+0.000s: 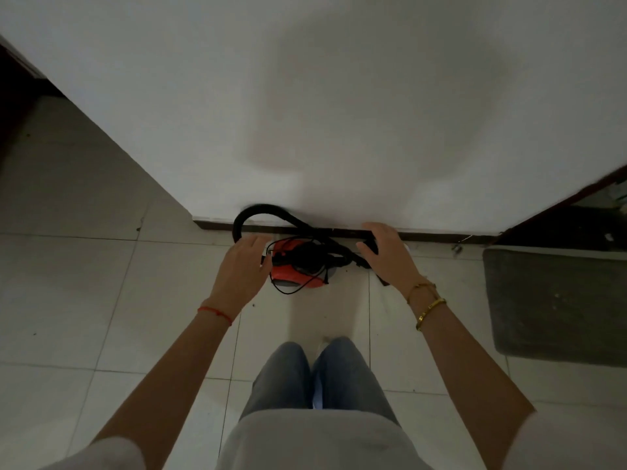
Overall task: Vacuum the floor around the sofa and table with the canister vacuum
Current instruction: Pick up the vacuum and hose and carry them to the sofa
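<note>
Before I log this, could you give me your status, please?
Both hands open, left hand and right hand flanking the vacuum. Hose and cord draped over it.

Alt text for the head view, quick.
Both open hands, left hand and right hand, reach down toward a red canister vacuum with black ribbed hose, on pale floor tiles by a white wall.

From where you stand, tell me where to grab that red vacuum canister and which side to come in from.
Grip the black top centre of the canister, coming straight down from above; a carry handle there is likely, though the dim view hides it. The wall blocks the far side, and the hose and thin cord drape across it, so clear those first. Both hands, left hand and right hand, hover open on either side.
</note>
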Action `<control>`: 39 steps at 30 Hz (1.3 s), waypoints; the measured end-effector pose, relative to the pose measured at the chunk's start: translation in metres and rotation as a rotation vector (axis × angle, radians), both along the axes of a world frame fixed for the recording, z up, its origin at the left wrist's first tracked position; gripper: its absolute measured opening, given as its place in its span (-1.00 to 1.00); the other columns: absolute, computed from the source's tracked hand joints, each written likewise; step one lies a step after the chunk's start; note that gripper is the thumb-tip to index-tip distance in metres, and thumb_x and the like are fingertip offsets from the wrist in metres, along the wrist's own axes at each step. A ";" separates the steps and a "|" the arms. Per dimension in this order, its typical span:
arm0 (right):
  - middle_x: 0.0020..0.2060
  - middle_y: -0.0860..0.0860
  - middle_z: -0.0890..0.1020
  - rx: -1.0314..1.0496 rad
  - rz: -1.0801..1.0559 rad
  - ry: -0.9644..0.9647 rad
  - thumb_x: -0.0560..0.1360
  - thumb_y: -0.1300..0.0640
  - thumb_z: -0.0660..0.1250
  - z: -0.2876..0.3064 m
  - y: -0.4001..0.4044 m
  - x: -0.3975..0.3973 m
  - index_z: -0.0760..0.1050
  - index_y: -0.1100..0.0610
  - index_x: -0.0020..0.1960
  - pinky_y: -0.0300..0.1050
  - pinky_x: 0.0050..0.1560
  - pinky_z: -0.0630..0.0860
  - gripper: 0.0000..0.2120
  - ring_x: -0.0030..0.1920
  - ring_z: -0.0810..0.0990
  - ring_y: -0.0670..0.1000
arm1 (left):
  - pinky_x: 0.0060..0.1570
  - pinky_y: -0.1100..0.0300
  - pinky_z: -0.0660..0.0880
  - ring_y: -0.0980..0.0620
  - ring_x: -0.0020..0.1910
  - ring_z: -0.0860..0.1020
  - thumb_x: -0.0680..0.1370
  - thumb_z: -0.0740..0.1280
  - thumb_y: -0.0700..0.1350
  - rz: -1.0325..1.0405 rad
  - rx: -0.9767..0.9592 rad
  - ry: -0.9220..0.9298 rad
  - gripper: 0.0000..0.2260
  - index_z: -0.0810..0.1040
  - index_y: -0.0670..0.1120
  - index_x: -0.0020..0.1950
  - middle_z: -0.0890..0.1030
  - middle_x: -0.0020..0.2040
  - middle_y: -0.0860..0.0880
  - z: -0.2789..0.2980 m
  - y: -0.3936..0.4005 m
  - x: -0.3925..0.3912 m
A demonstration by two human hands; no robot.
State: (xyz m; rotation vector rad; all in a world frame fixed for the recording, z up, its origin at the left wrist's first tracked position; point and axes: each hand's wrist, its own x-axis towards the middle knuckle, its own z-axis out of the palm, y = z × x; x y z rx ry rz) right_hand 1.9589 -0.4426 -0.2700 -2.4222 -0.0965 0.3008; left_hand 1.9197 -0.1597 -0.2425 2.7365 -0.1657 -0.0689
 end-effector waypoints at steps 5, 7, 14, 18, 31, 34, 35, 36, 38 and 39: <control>0.35 0.12 0.42 -0.009 0.026 0.017 0.56 0.06 0.29 -0.106 0.000 0.033 0.32 0.17 0.42 -0.22 0.33 0.17 -0.53 0.38 0.32 0.10 | 0.10 0.07 0.48 -0.10 0.08 0.54 0.53 0.33 -0.21 -0.025 -0.002 0.035 -0.71 0.52 -0.18 0.25 0.57 0.13 -0.12 -0.112 -0.005 0.038; 0.34 0.12 0.42 -0.010 0.036 0.006 0.57 0.05 0.29 -0.151 0.001 0.044 0.32 0.18 0.42 -0.23 0.33 0.17 -0.53 0.37 0.33 0.09 | 0.14 0.07 0.47 -0.08 0.11 0.52 0.52 0.35 -0.18 -0.044 0.008 0.047 -0.69 0.50 -0.16 0.26 0.57 0.14 -0.09 -0.161 -0.005 0.047; 0.36 0.11 0.40 0.001 0.086 -0.033 0.53 -0.04 0.33 -0.297 0.008 0.081 0.28 0.16 0.44 -0.11 0.39 0.23 -0.44 0.38 0.31 0.08 | 0.22 0.06 0.43 -0.08 0.18 0.50 0.48 0.38 -0.15 -0.078 0.028 0.056 -0.61 0.49 -0.13 0.30 0.54 0.20 -0.09 -0.319 -0.008 0.076; 0.39 0.09 0.34 -0.012 0.132 -0.052 0.44 -0.12 0.42 -0.361 0.013 0.098 0.22 0.12 0.48 -0.05 0.43 0.22 -0.27 0.41 0.26 0.06 | 0.26 0.05 0.41 -0.07 0.23 0.47 0.46 0.40 -0.09 -0.106 0.045 0.029 -0.55 0.45 -0.10 0.34 0.52 0.24 -0.07 -0.394 -0.007 0.093; 0.45 0.13 0.27 -0.195 0.240 -0.150 0.39 -0.04 0.47 -0.461 0.032 0.154 0.12 0.15 0.51 -0.04 0.45 0.17 -0.15 0.44 0.23 0.10 | 0.24 0.05 0.42 -0.08 0.24 0.48 0.42 0.41 -0.13 -0.113 0.097 -0.028 -0.48 0.41 -0.05 0.37 0.52 0.26 -0.06 -0.512 0.012 0.124; 0.43 0.13 0.30 -0.250 0.283 -0.067 0.38 -0.02 0.48 -0.473 0.042 0.168 0.12 0.17 0.51 -0.05 0.42 0.21 -0.14 0.42 0.26 0.11 | 0.16 0.04 0.47 -0.10 0.14 0.52 0.41 0.42 -0.15 -0.095 0.093 -0.063 -0.54 0.47 -0.07 0.30 0.56 0.18 -0.06 -0.518 0.024 0.129; 0.43 0.13 0.31 -0.259 0.281 -0.048 0.38 -0.02 0.48 -0.476 0.045 0.173 0.11 0.16 0.51 -0.05 0.41 0.23 -0.15 0.41 0.27 0.11 | 0.12 0.04 0.48 -0.09 0.11 0.53 0.41 0.43 -0.15 -0.089 0.092 -0.075 -0.55 0.48 -0.08 0.29 0.57 0.15 -0.06 -0.520 0.028 0.129; 0.42 0.12 0.31 -0.268 0.281 -0.036 0.39 -0.02 0.47 -0.478 0.050 0.178 0.11 0.15 0.51 -0.05 0.39 0.25 -0.16 0.40 0.29 0.10 | 0.08 0.05 0.49 -0.09 0.07 0.53 0.39 0.44 -0.17 -0.080 0.091 -0.091 -0.56 0.49 -0.08 0.27 0.57 0.12 -0.06 -0.520 0.031 0.128; 0.41 0.11 0.35 -0.302 0.302 -0.019 0.40 -0.03 0.46 -0.482 0.058 0.187 0.13 0.14 0.51 -0.04 0.36 0.30 -0.17 0.37 0.33 0.10 | 0.01 0.06 0.49 -0.08 0.00 0.53 0.36 0.44 -0.24 -0.050 0.091 -0.137 -0.58 0.52 -0.10 0.21 0.57 0.05 -0.06 -0.522 0.037 0.124; 0.39 0.12 0.37 -0.323 0.313 -0.012 0.40 -0.03 0.45 -0.484 0.062 0.192 0.14 0.15 0.51 -0.03 0.34 0.32 -0.19 0.36 0.35 0.11 | -0.03 0.07 0.49 -0.07 -0.03 0.52 0.34 0.45 -0.27 -0.030 0.094 -0.160 -0.59 0.53 -0.11 0.17 0.57 0.02 -0.05 -0.524 0.039 0.122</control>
